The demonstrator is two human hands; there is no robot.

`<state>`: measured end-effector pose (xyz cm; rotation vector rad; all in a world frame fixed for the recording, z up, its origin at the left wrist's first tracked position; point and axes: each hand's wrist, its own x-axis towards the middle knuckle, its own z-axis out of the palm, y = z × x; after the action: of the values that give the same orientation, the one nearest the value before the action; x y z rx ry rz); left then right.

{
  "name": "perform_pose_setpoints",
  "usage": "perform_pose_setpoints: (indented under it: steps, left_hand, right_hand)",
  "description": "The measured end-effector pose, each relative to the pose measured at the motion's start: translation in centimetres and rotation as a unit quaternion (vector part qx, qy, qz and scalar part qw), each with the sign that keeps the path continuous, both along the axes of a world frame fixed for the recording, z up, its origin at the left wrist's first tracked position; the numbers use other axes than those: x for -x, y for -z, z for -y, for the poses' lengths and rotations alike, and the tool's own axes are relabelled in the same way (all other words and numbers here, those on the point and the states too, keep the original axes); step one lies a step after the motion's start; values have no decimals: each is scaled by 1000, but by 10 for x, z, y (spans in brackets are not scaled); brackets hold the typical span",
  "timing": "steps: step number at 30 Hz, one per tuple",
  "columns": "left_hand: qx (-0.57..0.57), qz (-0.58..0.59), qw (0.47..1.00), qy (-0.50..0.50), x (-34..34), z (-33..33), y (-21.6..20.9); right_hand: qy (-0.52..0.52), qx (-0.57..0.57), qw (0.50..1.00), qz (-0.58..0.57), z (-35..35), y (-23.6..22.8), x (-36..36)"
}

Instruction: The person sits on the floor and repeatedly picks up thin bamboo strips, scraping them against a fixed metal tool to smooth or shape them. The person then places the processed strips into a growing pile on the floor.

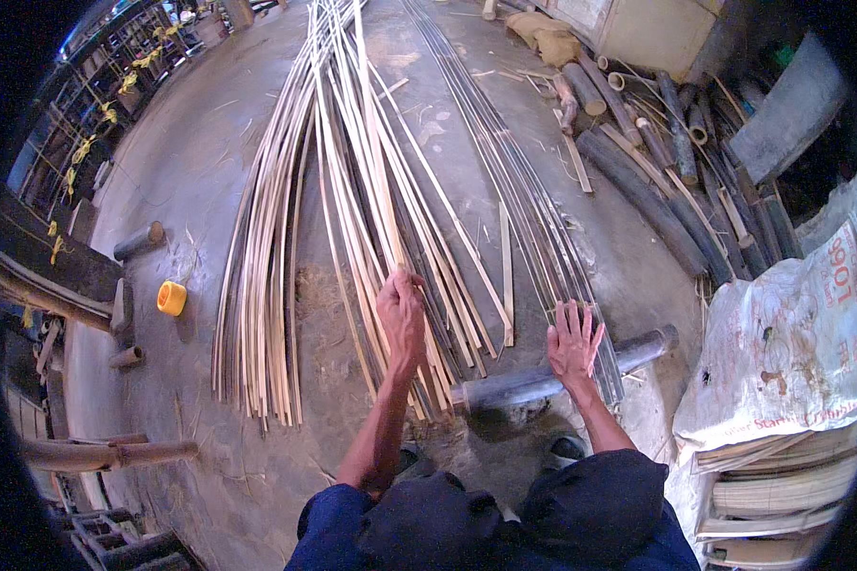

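My left hand (402, 319) is closed around a pale bamboo strip (383, 181), which runs away from me toward the far end of the floor. Beneath and beside it, a loose fan of split bamboo strips (438, 295) lies on the concrete. More pale strips (262, 295) form a thick bundle to the left. With fingers spread, my right hand (573, 343) rests on or just over long dark strips (514, 171). Those strips' near ends lie across a thick bamboo pole (533, 383) set crosswise in front of my feet. Whether the right palm touches them I cannot tell.
Cut bamboo poles (647, 200) are heaped at the right, beside a white printed sack (781, 352) lying on stacked split bamboo (781, 495). A yellow roll (171, 298) and a short bamboo piece (139, 241) lie at the left, near wooden racks.
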<state>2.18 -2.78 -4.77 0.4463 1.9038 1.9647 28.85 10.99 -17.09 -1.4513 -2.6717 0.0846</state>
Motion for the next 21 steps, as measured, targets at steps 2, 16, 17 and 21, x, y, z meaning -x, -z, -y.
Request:
perform_pose_setpoints:
  steps: [2,16,17,21]
  left_hand:
    - [11,7,1000,-4,25,-3,17]
    - [97,-130,985,-59,97,6,50]
    - [90,-165,980,-71,92,9,50]
    - [73,-118,987,-78,80,7,48]
  right_hand:
    - [1,5,1000,-2,0,0,3]
    - [-1,2,1000,-2,0,-3,2]
    - [-3,-8,1000,-9,-1,-4,3]
    - [-3,-15,1000,-13,2,-2,0]
